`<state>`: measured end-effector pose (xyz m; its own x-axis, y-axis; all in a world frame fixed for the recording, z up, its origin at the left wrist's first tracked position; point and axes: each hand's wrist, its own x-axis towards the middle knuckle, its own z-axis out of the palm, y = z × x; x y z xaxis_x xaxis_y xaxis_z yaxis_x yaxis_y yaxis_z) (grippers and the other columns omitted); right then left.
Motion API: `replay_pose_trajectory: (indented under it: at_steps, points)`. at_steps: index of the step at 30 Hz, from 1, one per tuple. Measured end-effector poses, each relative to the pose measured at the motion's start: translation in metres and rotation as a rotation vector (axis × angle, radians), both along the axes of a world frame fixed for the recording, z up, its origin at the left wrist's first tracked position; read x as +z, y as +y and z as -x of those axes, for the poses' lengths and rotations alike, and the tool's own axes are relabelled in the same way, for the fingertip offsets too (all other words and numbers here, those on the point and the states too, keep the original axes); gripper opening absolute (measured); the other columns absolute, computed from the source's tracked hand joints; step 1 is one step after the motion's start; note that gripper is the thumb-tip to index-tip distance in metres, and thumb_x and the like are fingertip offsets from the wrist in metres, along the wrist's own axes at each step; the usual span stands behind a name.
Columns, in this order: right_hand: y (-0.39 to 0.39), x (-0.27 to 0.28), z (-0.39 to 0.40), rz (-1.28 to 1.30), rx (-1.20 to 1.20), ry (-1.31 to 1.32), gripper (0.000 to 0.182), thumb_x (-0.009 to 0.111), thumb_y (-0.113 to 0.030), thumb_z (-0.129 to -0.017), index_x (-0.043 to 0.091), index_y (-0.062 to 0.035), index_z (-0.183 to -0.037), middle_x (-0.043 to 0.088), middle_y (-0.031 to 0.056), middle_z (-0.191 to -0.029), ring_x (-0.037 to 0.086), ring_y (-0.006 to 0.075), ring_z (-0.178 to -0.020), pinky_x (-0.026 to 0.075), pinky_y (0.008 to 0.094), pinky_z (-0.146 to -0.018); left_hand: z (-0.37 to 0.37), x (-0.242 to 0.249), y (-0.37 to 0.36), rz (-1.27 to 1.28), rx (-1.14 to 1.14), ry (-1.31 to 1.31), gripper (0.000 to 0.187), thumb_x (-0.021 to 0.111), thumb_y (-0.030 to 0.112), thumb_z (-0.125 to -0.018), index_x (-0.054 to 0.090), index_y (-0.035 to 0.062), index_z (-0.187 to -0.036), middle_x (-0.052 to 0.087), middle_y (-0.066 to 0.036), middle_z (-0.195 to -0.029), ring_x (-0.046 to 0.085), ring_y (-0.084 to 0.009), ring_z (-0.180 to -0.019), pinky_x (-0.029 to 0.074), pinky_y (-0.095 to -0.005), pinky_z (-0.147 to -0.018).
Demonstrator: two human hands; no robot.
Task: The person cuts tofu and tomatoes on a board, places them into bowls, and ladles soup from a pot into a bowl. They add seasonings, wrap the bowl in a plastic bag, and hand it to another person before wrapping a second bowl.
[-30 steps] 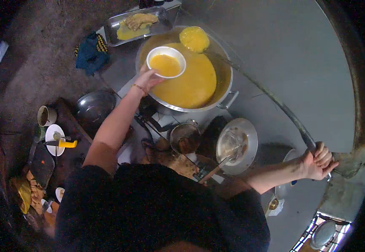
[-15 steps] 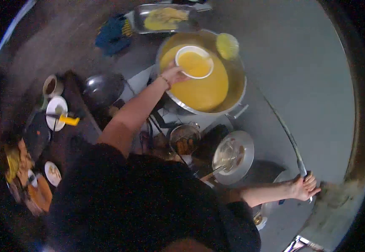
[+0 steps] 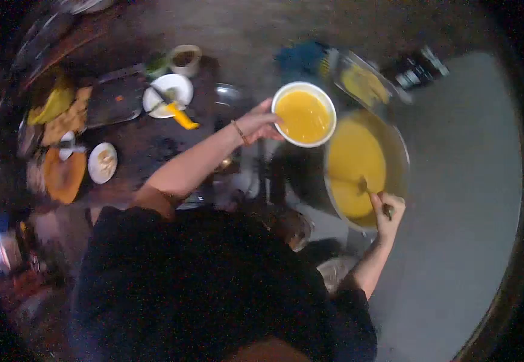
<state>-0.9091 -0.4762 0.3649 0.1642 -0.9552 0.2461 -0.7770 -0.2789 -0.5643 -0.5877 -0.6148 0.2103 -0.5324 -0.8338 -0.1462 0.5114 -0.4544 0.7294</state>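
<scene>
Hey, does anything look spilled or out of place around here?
No spill shows around the bowl or pot, though blur hides detail. The yellow-handled tool looks slightly askew, its handle jutting past the rim of the white plate.

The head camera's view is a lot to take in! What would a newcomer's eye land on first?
Probably the bright yellow liquid filling much of the large pot right of centre, with the right hand gripping a handle at its lower edge. Next comes the white bowl of similar liquid in the left hand, near the middle. A yellow-handled utensil on a white plate stands out at upper left.
</scene>
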Motion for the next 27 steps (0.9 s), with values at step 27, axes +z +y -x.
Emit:
replay_pose_trajectory:
  at_steps: [27]
  points:
    - [-0.276, -0.245, -0.489, -0.097, -0.042, 0.134, 0.020, 0.052, -0.014, -0.080, 0.065, -0.0001, -0.074, 0.062, 0.0121, -0.066, 0.059, 0.0178, -0.058, 0.045, 0.0313, -0.052, -0.459, -0.053, 0.159, -0.204, 0.693, -0.128, 0.057, 0.051, 0.000, -0.078, 0.028, 0.0093, -0.130, 0.055, -0.016, -0.106, 0.064, -0.0262, -0.068, 0.057, -0.0279, -0.052]
